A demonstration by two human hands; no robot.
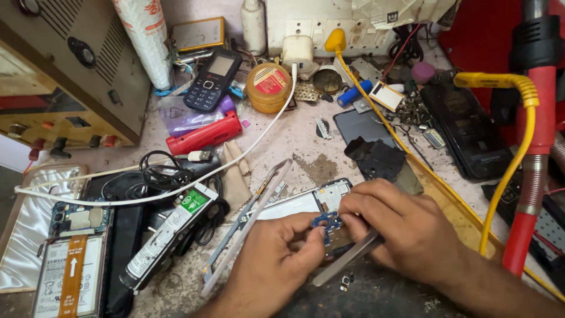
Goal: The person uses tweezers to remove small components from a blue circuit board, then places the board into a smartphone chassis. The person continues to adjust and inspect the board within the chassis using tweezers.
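Note:
An opened phone body (297, 203) lies on the bench in front of me, its white inside showing. A small blue circuit board (327, 222) sits at its lower end. My left hand (276, 259) pinches the board's left edge with thumb and forefinger. My right hand (403, 227) touches the board's right side with its fingertips and holds metal tweezers (344, 259) that slant down to the left. A loose phone frame (244, 227) leans diagonally beside the left hand.
A second opened phone with battery (70, 265) lies at the left by a black tube (168, 235). Behind are a keypad phone (212, 79), a red cylinder (203, 134), a round tin (269, 87), a white cable (194, 176). A red hot-air tool with yellow cord (529, 176) stands right.

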